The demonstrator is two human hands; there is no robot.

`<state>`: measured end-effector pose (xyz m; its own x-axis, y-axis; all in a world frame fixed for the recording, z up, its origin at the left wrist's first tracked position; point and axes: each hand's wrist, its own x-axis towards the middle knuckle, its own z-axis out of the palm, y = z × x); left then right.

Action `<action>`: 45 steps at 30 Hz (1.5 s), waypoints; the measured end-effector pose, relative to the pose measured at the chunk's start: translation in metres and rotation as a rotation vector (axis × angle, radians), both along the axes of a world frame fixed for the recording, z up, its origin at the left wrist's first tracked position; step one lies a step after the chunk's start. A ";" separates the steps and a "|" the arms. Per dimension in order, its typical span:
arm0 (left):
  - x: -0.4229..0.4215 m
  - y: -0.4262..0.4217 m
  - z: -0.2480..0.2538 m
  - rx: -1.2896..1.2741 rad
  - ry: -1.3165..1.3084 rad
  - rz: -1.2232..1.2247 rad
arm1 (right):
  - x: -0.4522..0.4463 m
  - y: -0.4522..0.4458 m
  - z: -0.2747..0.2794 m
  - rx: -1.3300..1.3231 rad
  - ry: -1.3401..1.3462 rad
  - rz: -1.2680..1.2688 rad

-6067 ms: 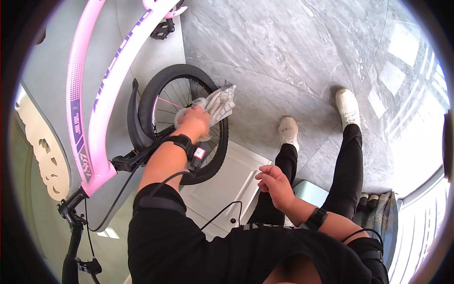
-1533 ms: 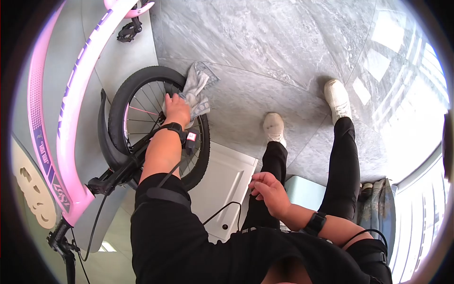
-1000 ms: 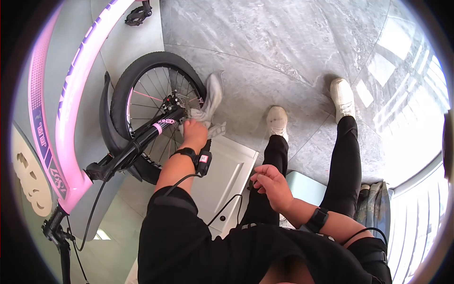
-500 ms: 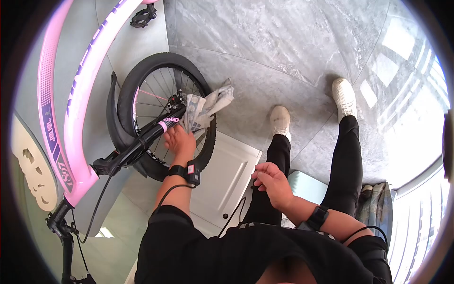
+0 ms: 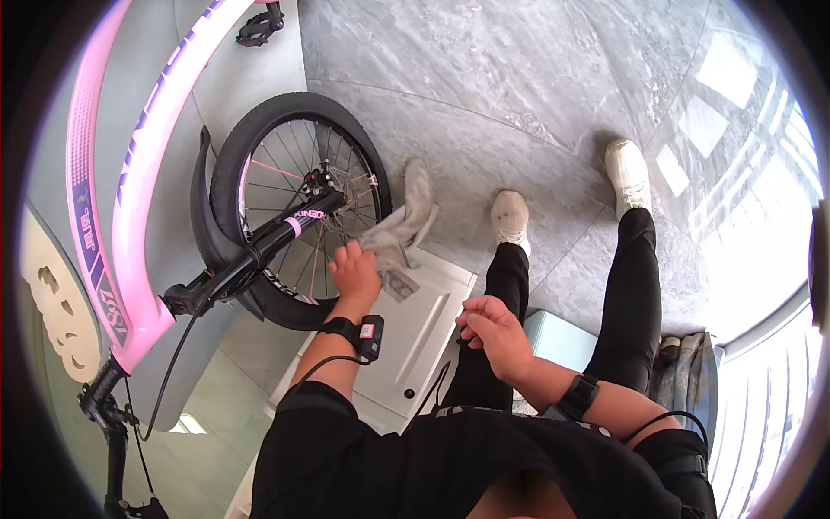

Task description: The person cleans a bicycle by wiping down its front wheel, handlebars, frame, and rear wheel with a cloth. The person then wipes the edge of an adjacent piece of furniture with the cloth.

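Note:
My left hand is closed on a crumpled grey cloth, which hangs out past its fingers beside the tyre. Just behind the cloth stands the bicycle's front wheel, with a black tyre and a few pink spokes. The black fork leg with a pink band runs from the wheel hub toward the pink frame. Away from the bicycle, my right hand hovers above my thigh, fingers curled loosely together and nothing visible in them.
A white cabinet door lies below the wheel. Near my legs is a pale blue box. A black pedal juts out at the top. The handlebar is at lower left. Grey tile floor stretches ahead.
My left hand has drawn back from the fork and wheel hub, moving right and slightly down, and the cloth has swung off the wheel with it. My right hand has barely moved.

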<state>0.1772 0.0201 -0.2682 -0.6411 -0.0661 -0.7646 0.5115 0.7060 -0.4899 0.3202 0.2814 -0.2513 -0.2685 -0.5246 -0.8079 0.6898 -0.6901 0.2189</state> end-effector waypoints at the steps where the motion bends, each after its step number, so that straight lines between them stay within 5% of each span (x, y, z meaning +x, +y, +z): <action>1: -0.007 -0.002 -0.002 0.062 0.067 -0.050 | 0.000 -0.001 0.000 0.003 0.000 0.002; 3: -0.026 -0.013 -0.005 0.187 0.200 -0.148 | 0.002 -0.003 0.000 0.011 -0.003 0.007; 6: -0.046 -0.050 -0.021 0.167 0.019 -0.496 | 0.005 -0.007 -0.001 0.009 0.012 0.010; 10: -0.052 -0.067 -0.039 -0.032 -0.276 -0.651 | 0.003 -0.003 -0.001 0.002 -0.012 0.027; 23: -0.073 -0.024 -0.117 -0.179 -0.207 -0.595 | 0.014 -0.006 -0.007 0.007 0.005 0.077; 33: -0.148 0.027 -0.148 -0.724 -0.419 -0.481 | 0.014 -0.012 -0.011 0.015 -0.012 0.100; 45: -0.087 -0.028 -0.146 -0.316 -0.509 -0.736 | 0.008 -0.011 -0.013 0.036 -0.026 0.119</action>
<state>0.0905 -0.0075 -0.4142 -0.1987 -0.0303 -0.9796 0.9801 -0.0059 -0.1986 0.3284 0.2707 -0.2647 -0.1845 -0.5218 -0.8328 0.7619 -0.6113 0.2142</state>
